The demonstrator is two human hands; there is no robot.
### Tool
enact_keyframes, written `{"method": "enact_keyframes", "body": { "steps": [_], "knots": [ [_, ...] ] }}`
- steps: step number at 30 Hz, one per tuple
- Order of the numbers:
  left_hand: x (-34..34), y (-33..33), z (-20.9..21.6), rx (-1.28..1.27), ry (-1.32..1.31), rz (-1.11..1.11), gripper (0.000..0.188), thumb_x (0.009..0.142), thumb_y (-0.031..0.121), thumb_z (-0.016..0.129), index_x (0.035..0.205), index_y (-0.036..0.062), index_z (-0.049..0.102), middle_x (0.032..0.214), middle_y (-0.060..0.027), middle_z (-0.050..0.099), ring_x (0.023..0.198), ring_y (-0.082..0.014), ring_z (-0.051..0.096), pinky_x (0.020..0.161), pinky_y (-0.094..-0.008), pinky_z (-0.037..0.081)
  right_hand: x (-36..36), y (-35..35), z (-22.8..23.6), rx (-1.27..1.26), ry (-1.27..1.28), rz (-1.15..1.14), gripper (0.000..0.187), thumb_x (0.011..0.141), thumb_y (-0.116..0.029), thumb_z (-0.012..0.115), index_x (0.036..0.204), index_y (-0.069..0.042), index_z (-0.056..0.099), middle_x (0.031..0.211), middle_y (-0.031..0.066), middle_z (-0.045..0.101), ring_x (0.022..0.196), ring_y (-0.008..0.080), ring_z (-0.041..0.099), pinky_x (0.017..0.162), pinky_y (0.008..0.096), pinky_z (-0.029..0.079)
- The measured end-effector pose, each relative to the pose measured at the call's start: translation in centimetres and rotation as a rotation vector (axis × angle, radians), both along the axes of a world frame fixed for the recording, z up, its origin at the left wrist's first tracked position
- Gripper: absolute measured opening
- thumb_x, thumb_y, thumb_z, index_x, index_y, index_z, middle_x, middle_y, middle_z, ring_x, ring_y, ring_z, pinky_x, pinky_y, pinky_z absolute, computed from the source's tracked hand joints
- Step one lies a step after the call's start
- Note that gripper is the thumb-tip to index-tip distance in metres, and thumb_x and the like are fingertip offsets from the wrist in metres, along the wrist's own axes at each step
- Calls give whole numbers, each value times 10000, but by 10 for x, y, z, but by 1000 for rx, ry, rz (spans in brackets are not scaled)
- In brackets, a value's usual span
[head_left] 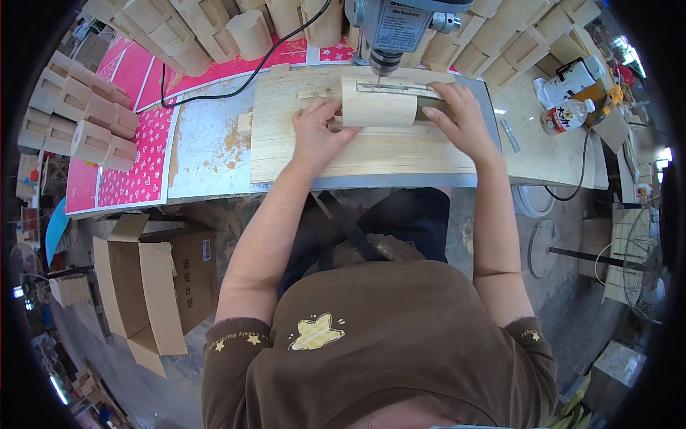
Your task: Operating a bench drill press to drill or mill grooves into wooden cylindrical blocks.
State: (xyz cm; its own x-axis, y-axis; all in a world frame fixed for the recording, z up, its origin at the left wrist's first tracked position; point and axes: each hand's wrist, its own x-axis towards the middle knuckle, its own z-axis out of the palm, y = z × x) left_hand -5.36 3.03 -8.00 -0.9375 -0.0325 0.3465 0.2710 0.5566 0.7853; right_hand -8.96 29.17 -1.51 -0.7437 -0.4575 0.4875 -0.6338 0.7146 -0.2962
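Observation:
A pale wooden cylinder (379, 113) lies on its side on a wooden board (286, 154), beneath a bench drill (396, 28). Along its top runs a narrow slotted strip (393, 89), and the drill bit (379, 79) points down just above this. My left hand (316, 132) grips around the cylinder's left end, thumb near and fingers far. At the other end, my right hand (461, 118) is closed with its fingers over the far side and thumb on the near side. A dark grey section (431, 112) shows between the pale wood and my right hand.
Many wooden cylinders (250, 34) are stacked behind and at the left. A black cable (246, 86) loops over the tabletop. To the right are a bottle (564, 116) and a small marker-like tube (510, 136). An open cardboard box (161, 286) sits on the floor at left.

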Motion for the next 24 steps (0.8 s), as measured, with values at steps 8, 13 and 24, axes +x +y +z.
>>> {"method": "enact_keyframes", "body": {
  "steps": [8, 13, 24],
  "knots": [
    [51, -84, 32, 234, -57, 34, 268, 634, 114, 811, 832, 24, 655, 701, 13, 570, 605, -86, 499, 566, -226, 403, 2, 5, -7, 18, -34, -72, 297, 752, -212, 696, 992, -68, 596, 903, 63, 581, 898, 276, 528, 791, 385, 392],
    [60, -100, 64, 676, -451, 193, 264, 732, 248, 781, 741, 29, 633, 594, 8, 553, 493, -41, 439, 466, -189, 334, 14, -6, -5, -18, -7, -53, 327, 718, -205, 725, 980, -58, 596, 883, 74, 578, 864, 284, 531, 770, 380, 411],
    [59, -89, 73, 854, -537, 256, 324, 748, 298, 752, 776, 8, 612, 630, -21, 580, 461, -61, 467, 406, -190, 290, 24, -7, -6, -45, -17, -58, 334, 682, -190, 744, 956, -56, 607, 849, 74, 573, 839, 284, 527, 744, 371, 427]
  ]
}}
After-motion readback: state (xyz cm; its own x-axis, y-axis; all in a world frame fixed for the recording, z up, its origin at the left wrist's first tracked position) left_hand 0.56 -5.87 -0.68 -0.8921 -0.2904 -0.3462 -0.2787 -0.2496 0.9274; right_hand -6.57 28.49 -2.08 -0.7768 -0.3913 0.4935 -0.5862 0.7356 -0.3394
